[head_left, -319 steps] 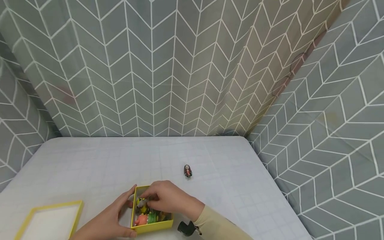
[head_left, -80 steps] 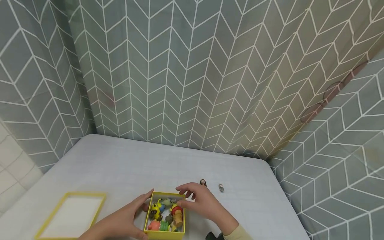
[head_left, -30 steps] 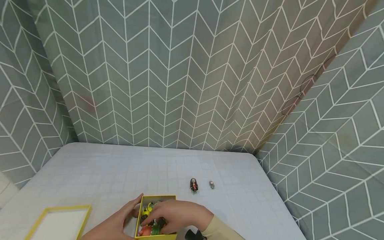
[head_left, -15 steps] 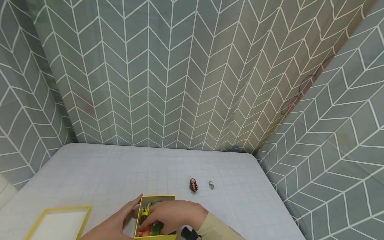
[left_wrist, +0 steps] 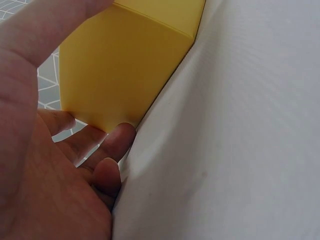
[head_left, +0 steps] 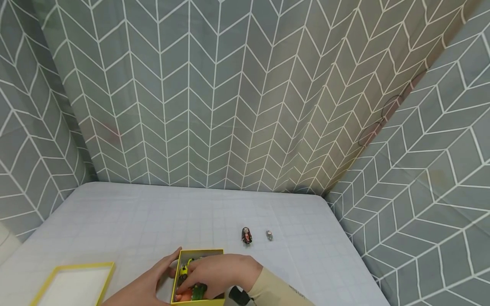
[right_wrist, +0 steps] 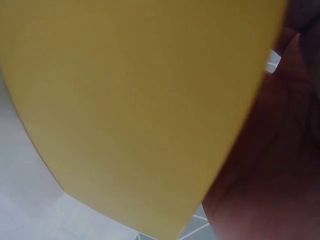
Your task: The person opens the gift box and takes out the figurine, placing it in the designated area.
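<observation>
At near edge of table (head_left: 115, 212): small yellow box (head_left: 199, 254), open, long axis running away from the body, packed with little toys (head_left: 186, 269). Right hand (head_left: 218, 272) directly over box, fingers curled down among toys; whether one is pinched cannot be told. Left hand (head_left: 147, 284) cupped round box's left wall, steadying. Beyond and right of box: two small figures (head_left: 246, 235), well apart from hands, right hand nearer. Far left: yellow lid (head_left: 72, 282), lying flat.
</observation>
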Motion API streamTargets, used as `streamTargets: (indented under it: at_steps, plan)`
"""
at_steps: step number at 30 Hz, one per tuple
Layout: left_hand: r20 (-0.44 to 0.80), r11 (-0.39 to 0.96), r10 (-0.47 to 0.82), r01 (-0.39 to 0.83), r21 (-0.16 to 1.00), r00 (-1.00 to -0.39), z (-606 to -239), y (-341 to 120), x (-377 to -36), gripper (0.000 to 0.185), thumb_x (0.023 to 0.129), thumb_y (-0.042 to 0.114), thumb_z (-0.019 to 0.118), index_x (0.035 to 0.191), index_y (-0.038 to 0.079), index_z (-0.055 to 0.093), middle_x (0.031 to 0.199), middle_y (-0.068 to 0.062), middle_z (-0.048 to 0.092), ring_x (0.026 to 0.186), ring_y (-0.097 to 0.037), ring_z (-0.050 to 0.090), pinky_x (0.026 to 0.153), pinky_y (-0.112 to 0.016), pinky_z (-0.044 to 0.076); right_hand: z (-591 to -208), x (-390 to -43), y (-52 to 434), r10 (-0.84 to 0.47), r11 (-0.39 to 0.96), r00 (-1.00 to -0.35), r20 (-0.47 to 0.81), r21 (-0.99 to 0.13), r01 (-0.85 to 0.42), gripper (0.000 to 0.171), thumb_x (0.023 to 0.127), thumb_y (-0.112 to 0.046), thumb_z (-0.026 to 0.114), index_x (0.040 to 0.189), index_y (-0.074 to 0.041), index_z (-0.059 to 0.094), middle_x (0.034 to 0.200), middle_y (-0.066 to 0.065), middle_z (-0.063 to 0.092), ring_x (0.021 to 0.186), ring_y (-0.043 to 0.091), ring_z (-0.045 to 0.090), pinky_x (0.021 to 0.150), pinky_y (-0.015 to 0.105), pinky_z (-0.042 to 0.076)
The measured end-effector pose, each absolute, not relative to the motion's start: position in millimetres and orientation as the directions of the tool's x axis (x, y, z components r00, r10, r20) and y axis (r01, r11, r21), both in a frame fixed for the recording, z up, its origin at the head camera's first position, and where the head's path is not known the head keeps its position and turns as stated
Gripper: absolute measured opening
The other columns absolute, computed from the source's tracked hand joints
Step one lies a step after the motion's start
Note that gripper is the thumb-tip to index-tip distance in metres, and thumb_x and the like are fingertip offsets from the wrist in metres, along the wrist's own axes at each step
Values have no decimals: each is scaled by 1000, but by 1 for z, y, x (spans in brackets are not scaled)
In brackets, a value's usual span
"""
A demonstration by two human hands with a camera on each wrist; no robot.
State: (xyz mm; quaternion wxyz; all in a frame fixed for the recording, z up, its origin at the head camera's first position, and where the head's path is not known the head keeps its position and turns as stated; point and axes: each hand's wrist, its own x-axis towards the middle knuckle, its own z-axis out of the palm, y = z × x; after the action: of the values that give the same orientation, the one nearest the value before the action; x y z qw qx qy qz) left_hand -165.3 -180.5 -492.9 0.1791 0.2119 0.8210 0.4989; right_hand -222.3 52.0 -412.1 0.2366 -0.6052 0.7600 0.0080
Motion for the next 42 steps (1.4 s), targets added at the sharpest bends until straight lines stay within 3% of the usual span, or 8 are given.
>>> streamTargets:
  at_steps: [4, 11, 16, 21, 29, 33, 38, 42]
  plan:
    - [-101, 422, 520, 153, 894, -848, -492, -180, -165, 107, 84, 27, 80, 160, 13, 6, 126, 1, 54, 123, -10, 45, 94, -31, 40, -412, -223, 50, -904, 285, -167, -394, -264, -921, 67, 81, -9, 82, 139, -33, 58, 111, -19, 55, 94, -6, 42, 80, 5, 34]
    - [-157, 425, 495, 80, 902, -855, -491, -178, -164, 107, 84, 30, 80, 160, 15, 6, 126, -1, 53, 123, -17, 45, 96, -55, 37, -412, -226, 51, -913, 284, -156, -377, -315, -905, 60, 81, -12, 83, 135, -29, 61, 117, -20, 55, 102, -9, 42, 87, 5, 33]
    - [-165, 424, 496, 72, 903, -852, -490, -179, -164, 108, 84, 29, 80, 160, 16, 6, 124, 0, 54, 123, -18, 45, 96, -45, 40, -417, -231, 54, -935, 239, -124, -332, -333, -912, 57, 83, -16, 82, 135, -28, 62, 117, -19, 54, 102, -10, 41, 89, 4, 31]
    - [-197, 426, 480, 31, 904, -855, -489, -178, -164, 105, 84, 31, 79, 160, 18, 7, 128, -1, 52, 124, -26, 43, 95, -53, 40, -419, -236, 60, -953, 231, -125, -277, -394, -890, 54, 85, -22, 80, 136, -25, 61, 117, -16, 52, 101, -9, 42, 88, 4, 34]
    - [-181, 383, 485, 22, 924, -856, -488, -177, -163, 104, 85, 27, 79, 160, 18, 8, 153, -14, 32, 136, -36, 32, 99, -61, 36, -413, -243, 70, -963, 256, -165, -213, -536, -805, 53, 86, -23, 79, 135, -18, 59, 128, -13, 51, 105, -6, 49, 86, 8, 41]
    - [-170, 400, 495, 50, 915, -852, -488, -177, -164, 105, 85, 26, 80, 161, 18, 8, 152, -10, 33, 134, -28, 34, 99, -50, 39, -411, -244, 75, -957, 288, -227, -178, -614, -734, 54, 84, -19, 80, 133, -18, 58, 120, -15, 57, 93, -5, 57, 77, 12, 48]
    - [-160, 414, 497, 71, 908, -853, -487, -176, -165, 106, 83, 30, 81, 160, 17, 9, 153, -11, 31, 132, -29, 35, 100, -54, 37, -414, -247, 77, -941, 321, -309, -137, -653, -686, 54, 82, -18, 81, 131, -19, 60, 109, -17, 61, 88, -6, 59, 74, 14, 51]
    - [-167, 411, 500, 63, 909, -850, -486, -176, -165, 106, 83, 32, 82, 160, 21, 11, 151, -8, 33, 129, -28, 40, 100, -44, 40, -419, -248, 79, -939, 307, -328, -105, -687, -659, 66, 83, -17, 81, 142, -21, 50, 117, -15, 62, 88, -6, 60, 74, 15, 51]
